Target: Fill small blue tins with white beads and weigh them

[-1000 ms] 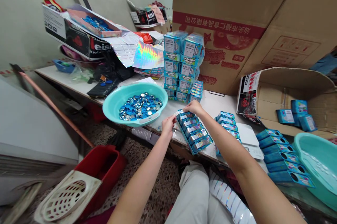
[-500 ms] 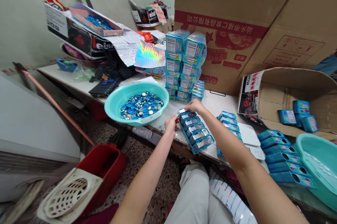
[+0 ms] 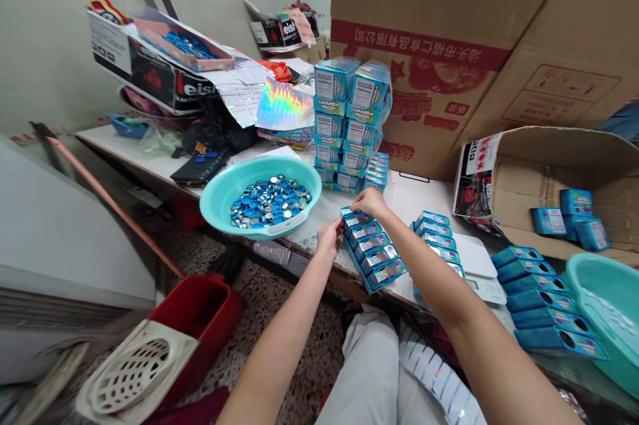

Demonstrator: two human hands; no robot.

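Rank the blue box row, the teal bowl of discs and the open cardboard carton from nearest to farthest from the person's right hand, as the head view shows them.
From the right hand:
1. Blue box row: directly below the hand, on the table.
2. Teal bowl: to the hand's left, on the table.
3. Open cardboard carton: far to the right.

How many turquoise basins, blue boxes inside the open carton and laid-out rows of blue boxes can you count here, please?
Turquoise basins: 2
Blue boxes in the open carton: 3
Laid-out rows of blue boxes: 3
Total: 8
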